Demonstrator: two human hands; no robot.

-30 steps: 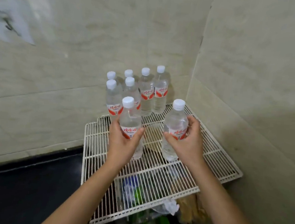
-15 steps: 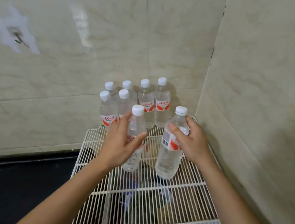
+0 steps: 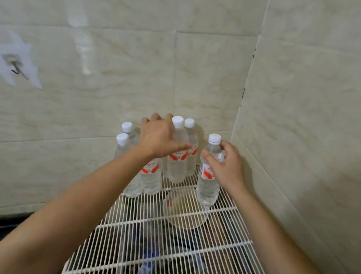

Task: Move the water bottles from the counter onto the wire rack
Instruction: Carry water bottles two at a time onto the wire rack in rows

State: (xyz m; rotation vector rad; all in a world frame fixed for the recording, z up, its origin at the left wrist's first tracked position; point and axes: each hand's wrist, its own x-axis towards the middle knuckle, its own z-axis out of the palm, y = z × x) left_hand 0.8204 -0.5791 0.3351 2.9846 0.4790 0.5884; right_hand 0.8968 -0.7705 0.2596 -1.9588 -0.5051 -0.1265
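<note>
Seating bottles: right hand [image 3: 225,164] curls fingers and thumb round a clear plastic white-capped water bottle [image 3: 207,189], upright on the white wire rack [image 3: 187,246] near the right wall. Left hand [image 3: 160,135] drapes curled fingers over the rear bottle cluster [image 3: 178,165] (grip not discernible). Next: release gently, avoiding toppling neighbours.

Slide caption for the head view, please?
Right grip holds a water bottle on the wire rack; left grip reaches over the clustered bottles.

head view, looking down, near wire rack [image 3: 166,240]
</note>
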